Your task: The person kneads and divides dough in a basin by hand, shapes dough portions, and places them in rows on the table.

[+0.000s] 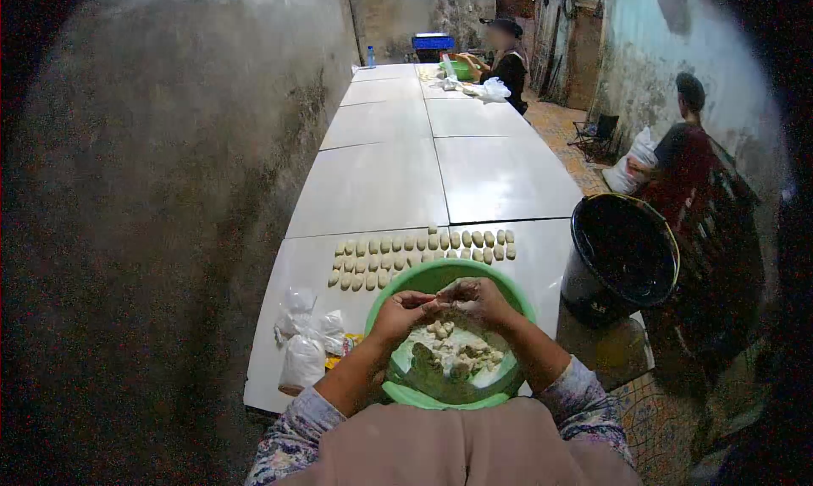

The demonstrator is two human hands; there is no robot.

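Both my hands meet over the far half of a green basin (517,293). My left hand (400,314) is closed, its fingertips pinched toward the right. Beside it my right hand (476,298), dusted with pale powder, is also closed with fingers bent in. A small reddish spot shows between the fingertips, but what they hold is too small to make out. Below them, lumps of pale dough (457,350) lie in white flour inside the basin. Just beyond the rim, rows of small oval dough pieces (385,262) are laid out on the white table (373,185).
Knotted plastic bags of white powder (302,359) and a yellow packet (350,344) sit left of the basin. A large black bucket (622,257) stands at the right edge. One person works at the table's far end; another handles a white sack (633,162) at right.
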